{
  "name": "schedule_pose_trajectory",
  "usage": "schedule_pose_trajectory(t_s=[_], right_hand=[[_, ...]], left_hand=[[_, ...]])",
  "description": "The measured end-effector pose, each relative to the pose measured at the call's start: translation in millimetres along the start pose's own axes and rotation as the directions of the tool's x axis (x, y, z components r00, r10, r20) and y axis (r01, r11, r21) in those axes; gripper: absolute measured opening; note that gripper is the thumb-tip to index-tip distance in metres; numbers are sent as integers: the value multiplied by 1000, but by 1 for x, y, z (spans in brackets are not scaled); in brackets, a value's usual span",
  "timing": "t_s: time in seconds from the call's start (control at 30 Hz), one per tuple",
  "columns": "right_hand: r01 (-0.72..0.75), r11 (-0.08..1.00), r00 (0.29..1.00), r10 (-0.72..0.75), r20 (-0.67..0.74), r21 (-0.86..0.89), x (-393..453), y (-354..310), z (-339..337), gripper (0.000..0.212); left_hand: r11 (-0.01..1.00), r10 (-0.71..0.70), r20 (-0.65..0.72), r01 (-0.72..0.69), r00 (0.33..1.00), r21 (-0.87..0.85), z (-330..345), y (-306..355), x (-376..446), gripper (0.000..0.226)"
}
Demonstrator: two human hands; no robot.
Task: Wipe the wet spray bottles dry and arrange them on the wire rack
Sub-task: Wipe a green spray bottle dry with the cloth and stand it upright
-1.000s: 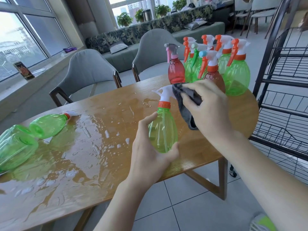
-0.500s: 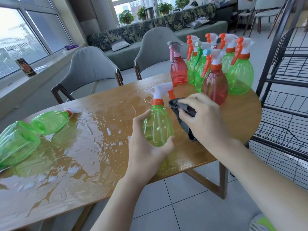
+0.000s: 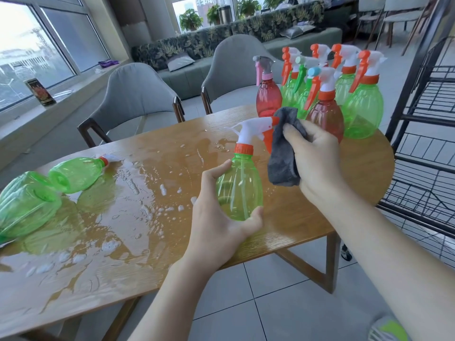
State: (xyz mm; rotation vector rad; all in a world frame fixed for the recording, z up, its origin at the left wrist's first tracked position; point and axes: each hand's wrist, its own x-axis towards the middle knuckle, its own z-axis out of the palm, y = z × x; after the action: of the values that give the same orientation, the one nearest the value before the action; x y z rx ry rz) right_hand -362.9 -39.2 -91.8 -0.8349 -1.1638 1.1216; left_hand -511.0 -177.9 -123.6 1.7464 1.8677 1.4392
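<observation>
Gripping a translucent green plastic spray bottle [image 3: 238, 185] above the wet wooden table [image 3: 138, 217], the left hand [image 3: 219, 217] steadies it while the right hand [image 3: 317, 158] clutches a grey cloth [image 3: 283, 153] at its trigger. Seemingly empty upright bottles [image 3: 354, 99] wait; two green bottles [image 3: 49, 183] lie unwiped; the black wire rack [image 3: 428, 119] holds none.

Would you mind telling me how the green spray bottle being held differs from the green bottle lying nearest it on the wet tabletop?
The held green plastic spray bottle is upright, gripped by the left hand above the wooden table; the lying green plastic bottle rests on its side in water. The held one's white trigger head shows fully; the lying one's points away, its base toward the camera. Both are translucent green with orange collars.
</observation>
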Motion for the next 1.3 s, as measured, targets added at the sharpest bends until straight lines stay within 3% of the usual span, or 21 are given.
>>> schedule_pose_trajectory(t_s=[0.1,0.23,0.33,0.4,0.53,0.77,0.9,1.1,1.3], right_hand=[[-153,986,984,145,106,68,-4,3,7,20],[141,975,971,-101,219,-174,-6,7,0,22],[358,843,909,-217,356,-400,-7,3,-13,21],[422,776,887,-248,389,-468,-8,0,-20,23],[388,808,910,-260,323,-442,-9,-3,-23,28],[260,924,929,-160,334,-280,-19,-4,-22,27],[309,873,926,-187,327,-377,-17,5,-25,26],[472,684,865,-237,442,-556,-20,9,-36,34],[370,745,929,-300,215,-555,-8,-17,-41,32]], left_hand=[[1000,0,19,1,1000,-14,-1,-3,1,87],[1000,9,28,-8,1000,-22,-4,-8,0,85],[1000,21,24,-20,999,-23,-6,-7,0,85],[1000,28,28,-28,999,-9,-6,-7,1,86],[999,33,47,-34,998,13,-5,-6,1,87],[999,50,45,-51,998,18,-5,-7,1,85],[999,39,31,-39,999,18,-5,-8,1,83],[1000,16,18,-16,1000,-19,-9,-13,4,85],[992,103,55,-106,993,65,-19,-18,7,90]])
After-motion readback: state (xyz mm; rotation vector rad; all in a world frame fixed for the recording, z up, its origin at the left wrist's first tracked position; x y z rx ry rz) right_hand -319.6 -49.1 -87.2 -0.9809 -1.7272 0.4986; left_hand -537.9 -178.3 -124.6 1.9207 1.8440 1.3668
